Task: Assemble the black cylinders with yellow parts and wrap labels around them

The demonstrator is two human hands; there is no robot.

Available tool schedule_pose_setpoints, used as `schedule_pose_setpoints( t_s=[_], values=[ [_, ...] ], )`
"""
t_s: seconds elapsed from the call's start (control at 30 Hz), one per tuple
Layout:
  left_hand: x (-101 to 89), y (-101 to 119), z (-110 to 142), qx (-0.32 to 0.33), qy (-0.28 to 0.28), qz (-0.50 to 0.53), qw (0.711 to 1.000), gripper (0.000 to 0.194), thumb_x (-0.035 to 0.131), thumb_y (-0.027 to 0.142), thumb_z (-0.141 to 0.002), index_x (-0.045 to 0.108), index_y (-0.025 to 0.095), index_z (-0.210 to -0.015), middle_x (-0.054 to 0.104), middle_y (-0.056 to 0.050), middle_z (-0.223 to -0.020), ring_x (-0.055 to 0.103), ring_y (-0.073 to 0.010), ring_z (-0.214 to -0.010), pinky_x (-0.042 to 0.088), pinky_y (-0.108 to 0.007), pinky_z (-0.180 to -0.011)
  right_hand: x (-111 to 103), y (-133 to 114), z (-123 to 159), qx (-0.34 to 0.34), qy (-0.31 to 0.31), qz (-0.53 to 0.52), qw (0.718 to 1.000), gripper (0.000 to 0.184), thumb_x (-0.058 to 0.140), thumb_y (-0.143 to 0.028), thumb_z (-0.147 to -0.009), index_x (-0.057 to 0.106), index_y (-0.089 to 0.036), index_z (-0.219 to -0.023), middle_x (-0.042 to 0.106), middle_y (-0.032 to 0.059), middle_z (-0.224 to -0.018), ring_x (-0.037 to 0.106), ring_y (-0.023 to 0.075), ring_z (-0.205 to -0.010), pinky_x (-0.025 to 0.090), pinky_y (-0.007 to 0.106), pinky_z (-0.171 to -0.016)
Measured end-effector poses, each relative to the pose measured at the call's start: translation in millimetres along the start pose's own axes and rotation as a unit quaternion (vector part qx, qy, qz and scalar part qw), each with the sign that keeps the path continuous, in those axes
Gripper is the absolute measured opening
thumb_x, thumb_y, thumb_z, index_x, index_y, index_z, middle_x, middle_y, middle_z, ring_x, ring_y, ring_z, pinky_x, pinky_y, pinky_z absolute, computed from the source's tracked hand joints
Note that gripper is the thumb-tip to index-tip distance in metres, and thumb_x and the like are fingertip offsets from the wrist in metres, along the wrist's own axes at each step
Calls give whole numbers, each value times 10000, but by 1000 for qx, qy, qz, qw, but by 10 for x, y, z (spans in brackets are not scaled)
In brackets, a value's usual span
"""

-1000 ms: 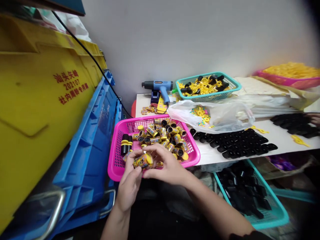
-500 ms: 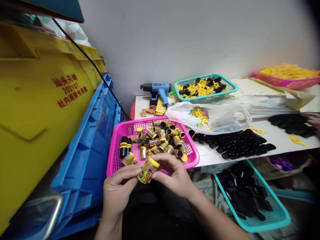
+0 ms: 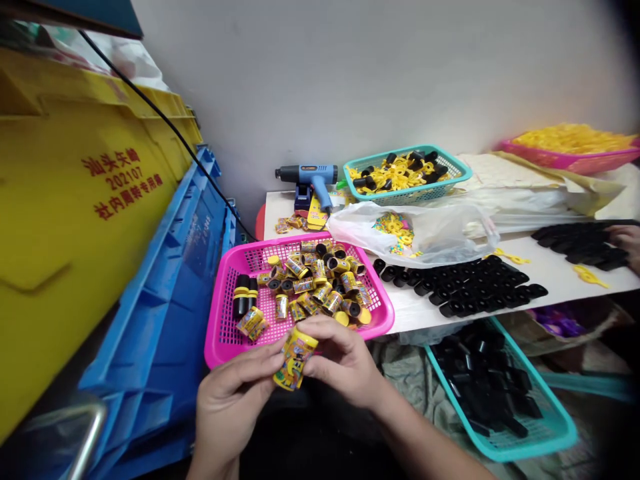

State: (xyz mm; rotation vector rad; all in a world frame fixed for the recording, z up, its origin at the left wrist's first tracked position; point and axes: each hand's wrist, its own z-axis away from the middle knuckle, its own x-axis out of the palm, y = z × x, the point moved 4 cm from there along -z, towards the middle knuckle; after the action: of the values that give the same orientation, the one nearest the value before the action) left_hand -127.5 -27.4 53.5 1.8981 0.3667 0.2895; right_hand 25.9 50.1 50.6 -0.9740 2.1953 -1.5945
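Note:
Between my two hands is a small yellow-capped bottle (image 3: pixel 294 360) with a colourful printed label, tilted slightly to the right. My left hand (image 3: pixel 240 387) grips its left side with thumb and fingers. From the right, my right hand (image 3: pixel 345 360) pinches it near the cap. Just behind them stands a pink basket (image 3: pixel 213 327) with several similar labelled bottles (image 3: pixel 320 270) lying loose in it, some with black open ends showing. Black bottles with yellow bands (image 3: pixel 241 300) stand in the basket's left part.
A blue heat gun (image 3: pixel 313 175) rests behind the basket. Teal baskets (image 3: pixel 407 193) (image 3: pixel 560 433), a plastic bag (image 3: pixel 440 233) and rows of black containers (image 3: pixel 465 287) lie rightward. Yellow (image 3: pixel 90 233) and blue crates (image 3: pixel 165 300) border the left. Another person's hand (image 3: pixel 627 240) is at far right.
Both hands have moved slightly down with the bottle, which now stands more upright. The view has shifted a little, and the scene has slid left.

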Motion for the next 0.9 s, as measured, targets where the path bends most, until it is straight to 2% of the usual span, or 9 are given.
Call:
schedule_pose_setpoints(
  t_s=[0.1,0.2,0.27,0.37,0.43,0.57,0.73,0.83,0.9],
  values=[
    [32,-51,-20,-58,2,34,998,198,718,164,-755,760,304,-888,764,-10,-1000,707,-190,-958,558,-280,-870,24,82,-7,8,39,48,998,381,678,-292,-824,618,-325,-1198,636,54,-1122,597,197,-1044,463,350,-930],
    [105,-111,-69,-135,-7,116,984,233,686,360,-780,725,238,-974,717,-76,-1120,685,-245,-995,586,-333,-797,27,120,-38,2,82,120,989,408,678,-311,-819,596,-290,-1219,630,78,-1139,588,218,-1068,457,377,-947],
    [122,-139,-133,-162,29,126,978,305,749,370,-711,707,219,-973,717,-73,-1066,689,-225,-935,590,-295,-735,36,84,-101,-11,45,173,984,421,666,-307,-826,588,-283,-1240,601,93,-1216,558,231,-1141,427,400,-996],
    [118,-173,-269,-185,89,98,974,357,854,247,-568,714,197,-892,731,-27,-873,687,-160,-809,569,-222,-687,45,-14,-260,-29,-80,230,970,420,582,-265,-880,557,-275,-1299,481,102,-1396,452,240,-1292,346,432,-1079],
    [125,-178,-367,-181,111,116,970,383,869,263,-533,723,182,-878,738,-30,-861,685,-158,-769,571,-248,-687,29,-75,-388,-44,-132,240,961,422,521,-241,-911,528,-264,-1333,467,98,-1419,431,226,-1316,330,430,-1095],
    [130,-166,-459,-145,174,144,963,399,881,287,-497,737,181,-853,750,-37,-897,693,-182,-803,574,-301,-738,17,-116,-586,-62,-168,244,953,406,499,-271,-929,522,-283,-1335,521,63,-1376,467,208,-1287,345,432,-1088],
    [106,-233,-406,-165,186,149,957,413,863,324,-532,730,173,-892,743,-29,-825,659,-126,-603,561,-250,-577,38,-69,-650,-42,-214,235,947,381,485,-289,-937,538,-280,-1314,498,48,-1390,445,202,-1299,337,421,-1087],
    [-33,-243,-450,-138,186,68,971,384,807,365,-621,716,191,-952,731,-23,-821,648,-129,-589,538,-243,-556,12,49,-663,36,-188,257,947,381,425,-338,-962,525,-231,-1313,535,80,-1345,512,206,-1217,401,406,-1012],
    [-149,-251,-527,-109,173,-75,976,328,767,367,-672,719,217,-960,732,-29,-858,674,-172,-700,544,-279,-653,8,174,-642,95,-195,313,925,358,408,-374,-964,618,-180,-1180,647,111,-1152,602,219,-1030,449,399,-907]
  ],
)
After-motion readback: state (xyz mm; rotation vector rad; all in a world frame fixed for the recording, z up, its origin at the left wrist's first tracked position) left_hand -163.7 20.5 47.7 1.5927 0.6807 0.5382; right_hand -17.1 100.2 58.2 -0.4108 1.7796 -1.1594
